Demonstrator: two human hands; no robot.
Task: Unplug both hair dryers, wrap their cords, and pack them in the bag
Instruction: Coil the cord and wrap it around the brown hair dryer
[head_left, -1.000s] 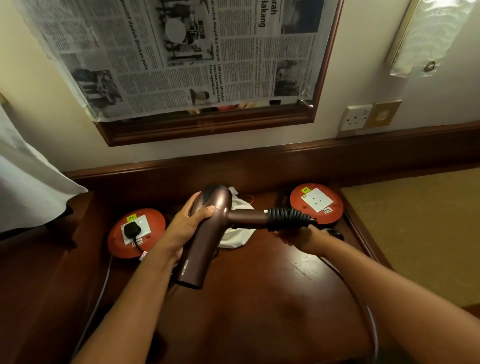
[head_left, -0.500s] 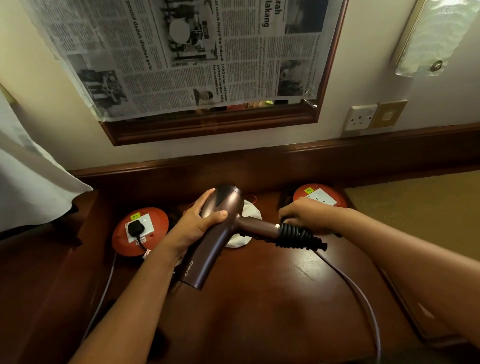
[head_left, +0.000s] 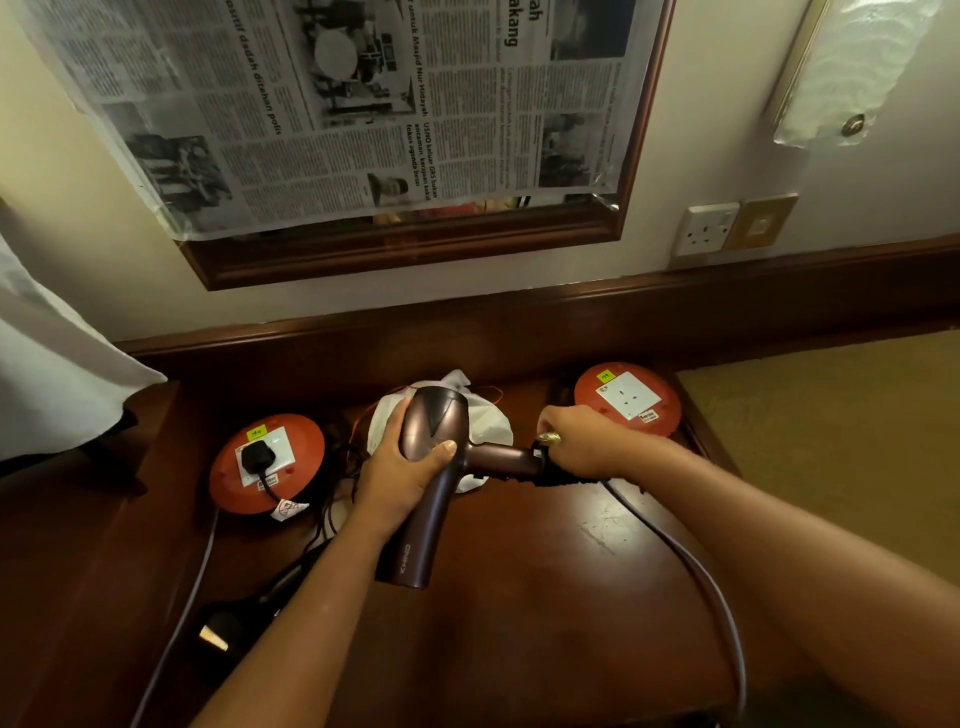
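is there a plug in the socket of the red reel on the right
No, the right red reel shows a bare white socket face, while the black plug sits in the left red reel.

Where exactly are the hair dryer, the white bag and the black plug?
hair dryer (head_left: 439, 499): head view, on its brown barrel.
white bag (head_left: 488, 423): head view, on its right side.
black plug (head_left: 258, 457): head view, on its body, in the left red socket.

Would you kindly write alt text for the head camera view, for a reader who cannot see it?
A left hand grips a brown hair dryer above a wooden desk while the right hand holds its cord-wrapped handle. A white bag lies behind, between two orange socket reels; the left reel holds a black plug.
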